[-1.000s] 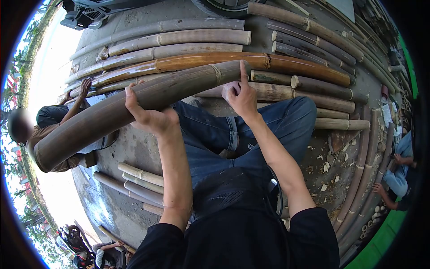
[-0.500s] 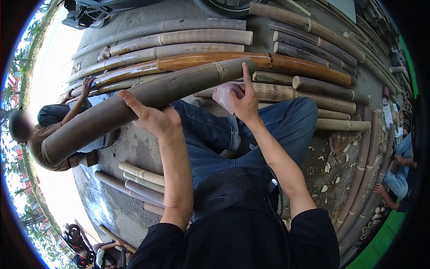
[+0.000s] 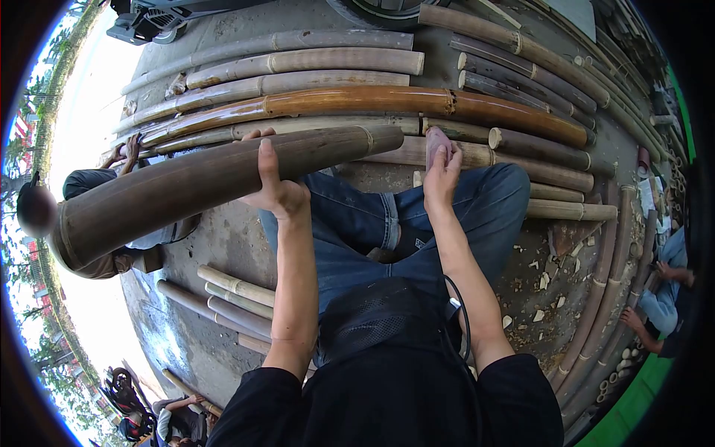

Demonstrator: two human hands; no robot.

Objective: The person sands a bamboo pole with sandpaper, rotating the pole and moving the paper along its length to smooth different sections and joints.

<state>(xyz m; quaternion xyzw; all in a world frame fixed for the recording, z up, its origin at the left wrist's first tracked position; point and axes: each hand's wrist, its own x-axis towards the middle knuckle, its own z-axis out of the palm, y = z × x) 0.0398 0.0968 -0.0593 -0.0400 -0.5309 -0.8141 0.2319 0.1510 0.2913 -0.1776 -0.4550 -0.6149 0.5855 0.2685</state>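
A thick, dark brown bamboo pole (image 3: 179, 175) slants across the view in front of me, raised over my lap and over the poles on the floor. My left hand (image 3: 279, 186) is wrapped round it from below, right of its middle, with the thumb up along the near side and fingertips showing over the far side. Just past the pole's right end, my right hand (image 3: 442, 179) grips a small pinkish folded piece (image 3: 437, 143), soft-looking like a cloth or pad. My legs in blue jeans (image 3: 350, 216) are bent beneath my arms.
A glossy orange-brown bamboo pole (image 3: 342, 98) lies among several duller ones. A person (image 3: 89, 182) sits at the left, behind the pole's near end; another person (image 3: 670, 290) is at the right edge. Chips (image 3: 544, 281) litter the floor. A motorbike wheel (image 3: 380, 11) stands beyond.
The held pole has shifted left and its right end has dropped. My left hand now wraps it farther right. My right hand, its index finger formerly pointing at the end, has moved right.
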